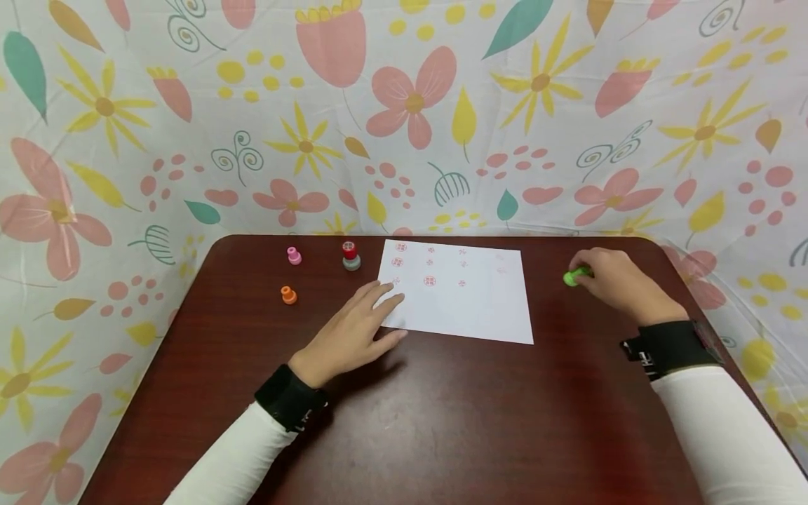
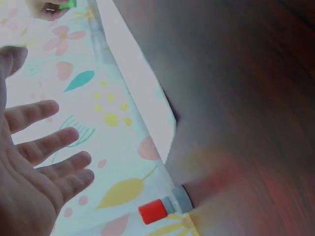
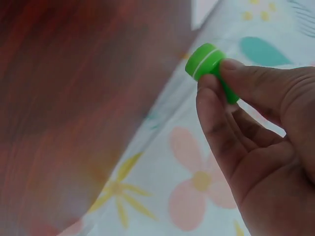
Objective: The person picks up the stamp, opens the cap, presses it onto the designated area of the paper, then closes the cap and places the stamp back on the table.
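My right hand (image 1: 615, 280) pinches a small green stamp (image 3: 206, 64) between thumb and fingers, to the right of the paper; in the right wrist view its wide end faces up and left. A white sheet of paper (image 1: 473, 315) bears several rows of red stamp prints, the right-hand ones faint. Over the sheet's left edge, my left hand (image 1: 347, 333) spreads its fingers and holds nothing. Whether its fingertips touch the paper cannot be told. Just beyond that hand stands a red and grey stamp (image 1: 350, 257).
At the left of the dark wooden table (image 1: 429, 414) stand a pink stamp (image 1: 293, 256) and an orange stamp (image 1: 288, 295). A flower-patterned cloth (image 1: 410, 175) hangs behind the table and along its sides.
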Demonstrator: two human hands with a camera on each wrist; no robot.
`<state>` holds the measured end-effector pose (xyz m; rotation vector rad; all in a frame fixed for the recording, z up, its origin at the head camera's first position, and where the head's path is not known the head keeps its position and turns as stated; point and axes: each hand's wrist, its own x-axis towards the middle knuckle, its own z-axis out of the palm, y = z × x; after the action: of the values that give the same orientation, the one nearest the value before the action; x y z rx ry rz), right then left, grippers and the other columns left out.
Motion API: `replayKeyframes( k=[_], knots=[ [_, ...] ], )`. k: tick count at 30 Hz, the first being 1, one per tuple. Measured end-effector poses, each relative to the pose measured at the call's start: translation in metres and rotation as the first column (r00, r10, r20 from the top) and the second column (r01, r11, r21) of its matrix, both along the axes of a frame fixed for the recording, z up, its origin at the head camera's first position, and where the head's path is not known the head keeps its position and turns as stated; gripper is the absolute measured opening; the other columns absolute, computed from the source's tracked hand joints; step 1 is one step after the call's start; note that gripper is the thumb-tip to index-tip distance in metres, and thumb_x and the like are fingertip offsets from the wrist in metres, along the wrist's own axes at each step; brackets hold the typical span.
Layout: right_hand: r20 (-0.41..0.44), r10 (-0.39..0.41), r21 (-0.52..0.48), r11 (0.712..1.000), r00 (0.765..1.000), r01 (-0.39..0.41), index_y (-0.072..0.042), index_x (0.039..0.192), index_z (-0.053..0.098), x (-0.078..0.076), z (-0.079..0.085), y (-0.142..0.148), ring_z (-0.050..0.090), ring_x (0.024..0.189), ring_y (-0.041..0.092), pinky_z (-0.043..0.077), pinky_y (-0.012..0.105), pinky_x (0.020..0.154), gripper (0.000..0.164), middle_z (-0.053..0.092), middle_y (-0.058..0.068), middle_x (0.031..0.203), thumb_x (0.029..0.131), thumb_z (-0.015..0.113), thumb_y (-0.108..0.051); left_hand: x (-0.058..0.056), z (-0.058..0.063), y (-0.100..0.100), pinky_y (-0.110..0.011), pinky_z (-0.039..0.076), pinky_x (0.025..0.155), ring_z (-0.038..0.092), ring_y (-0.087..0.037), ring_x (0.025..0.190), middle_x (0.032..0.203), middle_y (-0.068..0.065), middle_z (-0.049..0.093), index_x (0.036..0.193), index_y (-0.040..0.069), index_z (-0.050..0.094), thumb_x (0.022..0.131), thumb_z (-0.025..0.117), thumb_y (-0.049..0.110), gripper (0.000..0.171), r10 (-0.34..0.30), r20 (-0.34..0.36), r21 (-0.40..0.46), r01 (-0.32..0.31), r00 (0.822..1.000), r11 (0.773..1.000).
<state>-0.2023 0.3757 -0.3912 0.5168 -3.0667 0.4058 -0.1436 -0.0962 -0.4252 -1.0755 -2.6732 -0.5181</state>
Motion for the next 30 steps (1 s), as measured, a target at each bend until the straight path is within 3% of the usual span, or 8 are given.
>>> replayKeyframes(
  k=[7,12,15,20,26,30],
  knots=[
    [-0.026,-0.053,-0.168,0.985,0.998,0.048,-0.008,0.109,0.071,0.017,0.022,-0.045,0.057,0.082,0.024,0.049,0.039,0.071,0.017,0.069,0.008,0.096,0.094,0.077,-0.013,0.000,0.010,0.014,-0.038,0.051,0.109,0.050,-0.026,0.134,0.138,-0.011,0.059,0.142,0.007,0.060,0.099,0.070,0.033,0.050,0.001,-0.055,0.162,0.008,0.998,0.987],
    [-0.091,-0.044,-0.268,0.963,0.995,0.018,-0.012,0.111,0.072,0.029,0.034,-0.076,0.067,0.090,0.021,0.057,0.041,0.078,0.018,0.071,0.005,0.102,0.093,0.078,-0.011,-0.001,0.019,0.026,-0.038,0.051,0.108,0.053,-0.026,0.129,0.135,-0.010,0.060,0.140,0.007,0.061,0.099,0.070,0.030,0.048,-0.006,-0.088,0.247,0.027,0.996,0.969],
    [-0.143,-0.036,-0.328,0.945,0.989,-0.013,-0.014,0.110,0.073,0.038,0.040,-0.094,0.068,0.090,0.017,0.057,0.030,0.079,0.018,0.072,0.002,0.102,0.093,0.078,-0.009,-0.001,0.025,0.033,-0.038,0.051,0.107,0.056,-0.026,0.126,0.133,-0.011,0.063,0.138,0.005,0.062,0.099,0.070,0.025,0.045,-0.003,-0.098,0.311,0.034,0.995,0.950],
    [-0.246,-0.006,-0.424,0.900,0.969,-0.102,-0.014,0.109,0.074,0.054,0.047,-0.121,0.067,0.086,0.011,0.050,0.008,0.075,0.023,0.071,-0.002,0.101,0.089,0.080,-0.003,-0.001,0.036,0.045,-0.038,0.053,0.106,0.061,-0.024,0.123,0.128,-0.011,0.067,0.132,0.002,0.066,0.098,0.070,0.018,0.037,0.004,-0.085,0.461,0.036,0.996,0.887],
    [-0.338,0.039,-0.489,0.846,0.940,-0.211,-0.010,0.106,0.073,0.064,0.049,-0.150,0.068,0.086,0.008,0.052,0.007,0.078,0.028,0.071,-0.001,0.102,0.083,0.083,0.004,-0.001,0.047,0.063,-0.033,0.057,0.098,0.065,-0.021,0.117,0.125,-0.011,0.070,0.129,0.002,0.068,0.096,0.072,0.011,0.035,-0.048,-0.056,0.613,0.073,0.997,0.787],
    [-0.368,0.067,-0.539,0.797,0.927,-0.272,-0.008,0.106,0.073,0.066,0.052,-0.164,0.067,0.087,0.006,0.053,0.009,0.080,0.029,0.072,0.000,0.103,0.082,0.083,0.005,0.001,0.054,0.071,-0.033,0.059,0.095,0.065,-0.020,0.118,0.125,-0.011,0.070,0.129,0.002,0.068,0.097,0.071,0.011,0.033,-0.074,-0.016,0.673,0.065,0.997,0.737]
  ],
)
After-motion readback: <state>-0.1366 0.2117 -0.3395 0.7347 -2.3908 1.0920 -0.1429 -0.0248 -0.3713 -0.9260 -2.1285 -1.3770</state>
